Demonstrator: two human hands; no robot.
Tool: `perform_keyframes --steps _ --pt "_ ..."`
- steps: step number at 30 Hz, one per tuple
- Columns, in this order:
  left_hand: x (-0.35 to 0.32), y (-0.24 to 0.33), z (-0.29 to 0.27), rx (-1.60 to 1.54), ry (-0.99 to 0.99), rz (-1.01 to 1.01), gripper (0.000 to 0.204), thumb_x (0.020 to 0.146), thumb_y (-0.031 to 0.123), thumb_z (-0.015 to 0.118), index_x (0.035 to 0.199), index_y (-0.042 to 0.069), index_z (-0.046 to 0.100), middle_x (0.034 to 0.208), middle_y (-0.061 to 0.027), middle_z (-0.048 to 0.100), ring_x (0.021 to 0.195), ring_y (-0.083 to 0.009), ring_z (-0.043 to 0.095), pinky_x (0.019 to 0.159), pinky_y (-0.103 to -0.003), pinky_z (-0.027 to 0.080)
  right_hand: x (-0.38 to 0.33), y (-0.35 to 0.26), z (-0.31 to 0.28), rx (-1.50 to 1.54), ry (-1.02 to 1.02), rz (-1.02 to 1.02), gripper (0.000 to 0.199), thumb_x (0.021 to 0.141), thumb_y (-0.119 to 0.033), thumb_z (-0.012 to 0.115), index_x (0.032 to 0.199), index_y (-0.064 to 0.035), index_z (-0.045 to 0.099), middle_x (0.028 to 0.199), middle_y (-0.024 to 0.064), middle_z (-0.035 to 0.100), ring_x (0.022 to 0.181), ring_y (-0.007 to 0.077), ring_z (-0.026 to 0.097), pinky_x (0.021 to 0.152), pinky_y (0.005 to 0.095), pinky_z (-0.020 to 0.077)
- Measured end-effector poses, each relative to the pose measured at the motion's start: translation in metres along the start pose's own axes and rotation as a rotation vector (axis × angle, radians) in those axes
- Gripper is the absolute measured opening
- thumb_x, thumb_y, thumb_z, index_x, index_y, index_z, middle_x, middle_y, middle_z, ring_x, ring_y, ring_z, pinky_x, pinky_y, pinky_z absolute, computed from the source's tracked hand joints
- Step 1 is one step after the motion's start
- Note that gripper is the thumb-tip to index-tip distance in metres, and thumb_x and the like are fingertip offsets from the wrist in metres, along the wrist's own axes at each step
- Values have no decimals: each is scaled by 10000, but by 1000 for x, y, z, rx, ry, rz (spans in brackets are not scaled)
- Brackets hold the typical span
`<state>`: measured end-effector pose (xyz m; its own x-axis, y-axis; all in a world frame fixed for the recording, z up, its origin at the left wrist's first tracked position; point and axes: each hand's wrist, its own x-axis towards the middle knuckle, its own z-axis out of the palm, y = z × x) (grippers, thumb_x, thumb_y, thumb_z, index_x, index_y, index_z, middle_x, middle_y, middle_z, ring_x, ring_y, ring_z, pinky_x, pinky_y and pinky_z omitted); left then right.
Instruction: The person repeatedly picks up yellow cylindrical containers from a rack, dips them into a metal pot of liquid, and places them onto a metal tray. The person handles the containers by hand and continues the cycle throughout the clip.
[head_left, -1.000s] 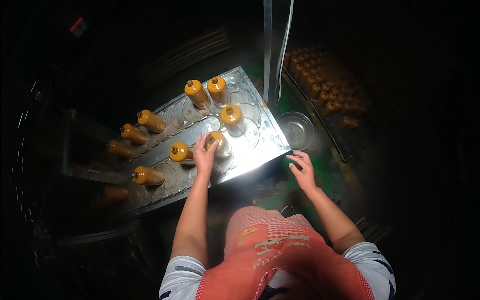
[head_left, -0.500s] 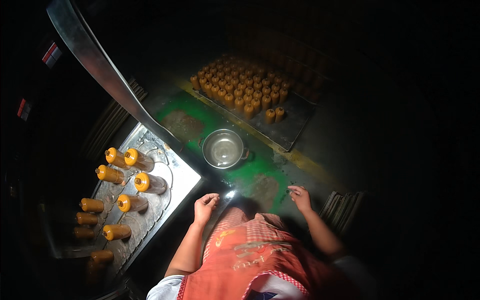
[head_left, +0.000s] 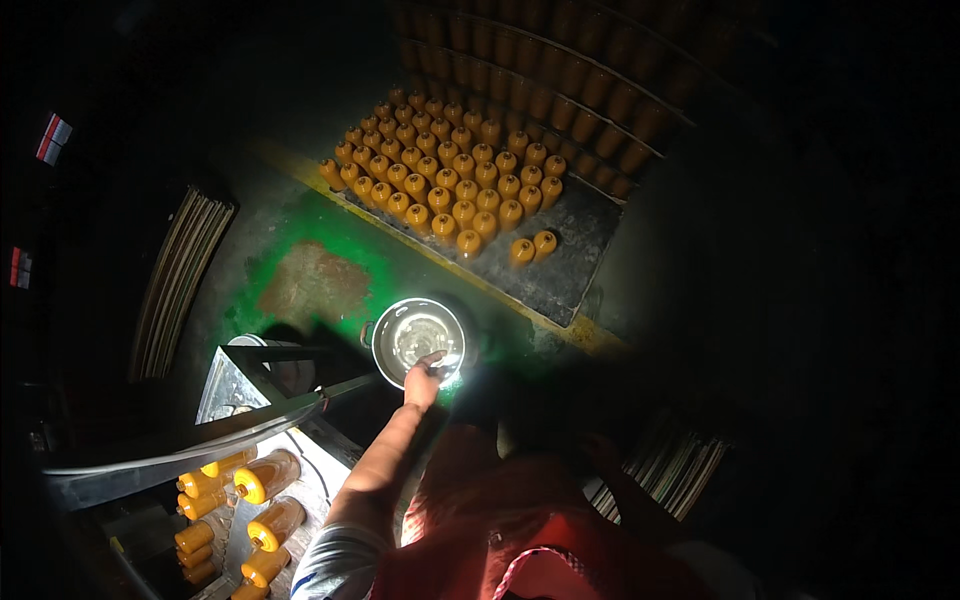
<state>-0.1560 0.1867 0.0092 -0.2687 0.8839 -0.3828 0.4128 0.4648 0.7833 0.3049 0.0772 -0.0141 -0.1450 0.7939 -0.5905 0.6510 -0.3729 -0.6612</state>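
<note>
A round metal pot (head_left: 392,322) with side handles stands on the green floor ahead of me. My left hand (head_left: 423,380) reaches down to its near right rim, the fingers drawn together and lying over the edge. Glare beside the hand blurs the exact contact. Deep in shadow near my right side, my right hand (head_left: 602,455) is barely visible, and its fingers cannot be made out. It hangs near a stack of thin boards (head_left: 680,475), apart from the pot.
Orange-yellow bottles (head_left: 265,478) stand on a metal workbench (head_left: 330,450) at lower left, under a curved metal bar (head_left: 200,455). Rows of similar bottles (head_left: 440,195) fill a dark mat (head_left: 575,255) beyond a yellow floor line (head_left: 480,280). More boards (head_left: 180,285) lean at left.
My left hand has moved forward and down from beside my lap to the pot's rim. My view has shifted, so the workbench sits lower; my right hand has fallen into shadow.
</note>
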Motion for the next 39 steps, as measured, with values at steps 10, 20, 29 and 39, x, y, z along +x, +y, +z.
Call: perform_keyframes --steps 10,20,29,39 --pt "249 5 57 374 -125 150 494 826 148 724 1308 169 618 1497 -176 444 1348 -329 459 1105 -409 391 313 -215 -15 -216 68 -599 591 840 -174 671 1406 -107 514 1501 223 357 1377 409 342 1131 476 331" --pt "430 -43 172 416 249 197 673 715 90 765 1316 348 606 1548 -233 293 1351 -478 360 1089 -530 398 654 -280 49 -411 -17 -869 646 725 -21 681 1321 -264 635 1575 214 260 1389 452 283 1160 460 304" --pt "464 -66 178 320 445 454 582 631 119 840 1146 356 710 1373 -217 449 1257 -407 460 1044 -461 429 712 -257 75 -478 87 -963 542 705 -117 809 1191 -318 678 1416 164 381 1287 403 402 1067 449 408" --pt "305 -73 76 -225 298 240 472 672 71 872 1118 57 718 1323 -148 555 1275 -296 502 1058 -431 441 650 -280 16 -227 -177 -888 481 713 -65 768 1175 -164 682 1286 127 469 1225 311 470 1050 388 400"
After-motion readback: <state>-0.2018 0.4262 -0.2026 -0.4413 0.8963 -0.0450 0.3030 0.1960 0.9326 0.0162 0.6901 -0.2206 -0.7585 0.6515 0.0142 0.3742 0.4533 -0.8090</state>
